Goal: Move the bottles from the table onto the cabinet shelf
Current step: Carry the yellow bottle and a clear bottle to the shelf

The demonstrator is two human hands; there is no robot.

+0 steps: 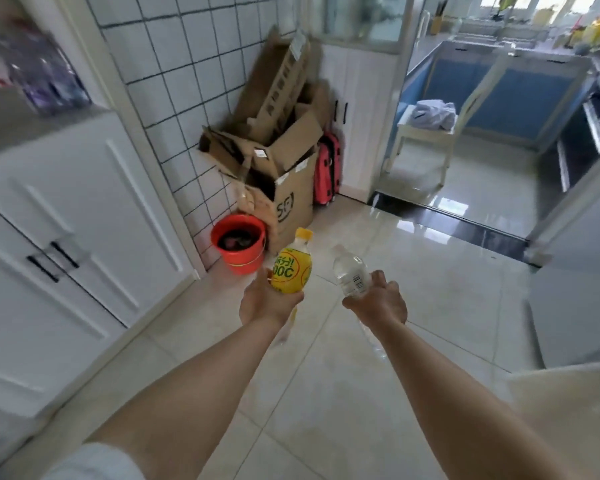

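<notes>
Outstretched, left hand (pixel 264 303) grips yellow bottle (pixel 291 268); right hand (pixel 378 303) seemingly clear bottle (pixel 350 271).

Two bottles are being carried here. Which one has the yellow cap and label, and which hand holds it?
The yellow bottle, gripped by the left hand. The other, in the right hand, is a clear bottle with only a small barcode label showing.

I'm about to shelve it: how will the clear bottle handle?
The clear bottle looks like thin plastic, so probably light and squeezable. Its round body may roll if laid down. The right hand grips only its base, so it could tilt.
</notes>
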